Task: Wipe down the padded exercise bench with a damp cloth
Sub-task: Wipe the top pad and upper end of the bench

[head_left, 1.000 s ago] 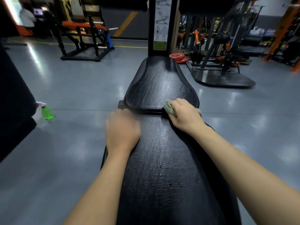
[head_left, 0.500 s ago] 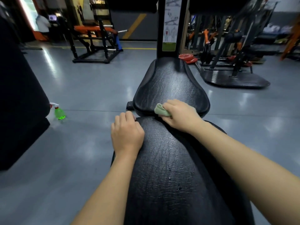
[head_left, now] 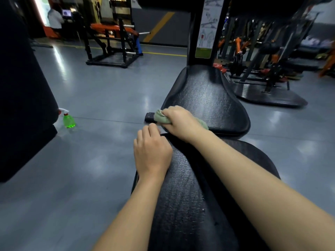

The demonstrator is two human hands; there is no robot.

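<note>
The black textured padded bench (head_left: 190, 187) runs from six to twelve o'clock; my left hand (head_left: 152, 153) rests on its near pad, fingers loosely bent, holding nothing; my right hand (head_left: 179, 122) grips the crumpled pale-green cloth (head_left: 160, 117) against the far pad's near-left corner; a green plastic spray bottle (head_left: 68, 120) stands at nine o'clock.

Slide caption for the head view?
Right hand grips a green cloth at the bench seat edge; left hand rests on the long pad.
</note>
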